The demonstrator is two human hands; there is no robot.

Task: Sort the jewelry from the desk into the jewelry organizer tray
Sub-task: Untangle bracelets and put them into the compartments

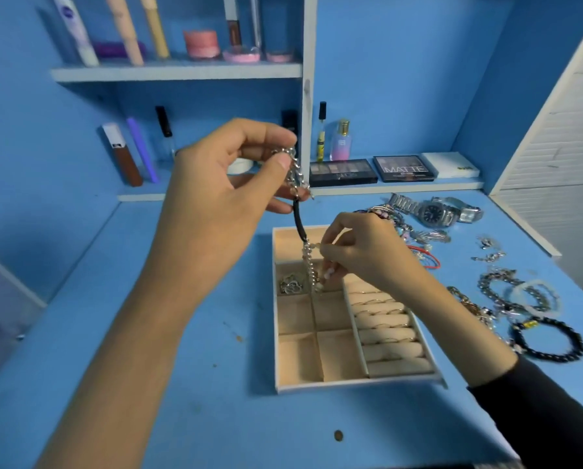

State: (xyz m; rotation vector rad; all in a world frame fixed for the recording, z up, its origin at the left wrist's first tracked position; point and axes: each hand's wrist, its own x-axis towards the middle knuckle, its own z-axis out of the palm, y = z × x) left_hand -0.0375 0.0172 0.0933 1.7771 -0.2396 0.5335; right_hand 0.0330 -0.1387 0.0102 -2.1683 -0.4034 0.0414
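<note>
Your left hand (222,187) pinches the top of the chain bracelet (299,225), which dangles over the organizer tray (351,384), while your right hand (364,255) pinches its lower end. It looks light, limp and tangle-prone, so hold both ends as you lower it.

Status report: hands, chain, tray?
Left hand pinches chain top, right hand its lower end. Chain hangs over tray. Silver flower piece occupies nearby compartment.

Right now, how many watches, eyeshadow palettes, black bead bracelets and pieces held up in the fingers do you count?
Watches: 2
Eyeshadow palettes: 2
Black bead bracelets: 1
Held chain-and-cord piece: 1
Total: 6
</note>
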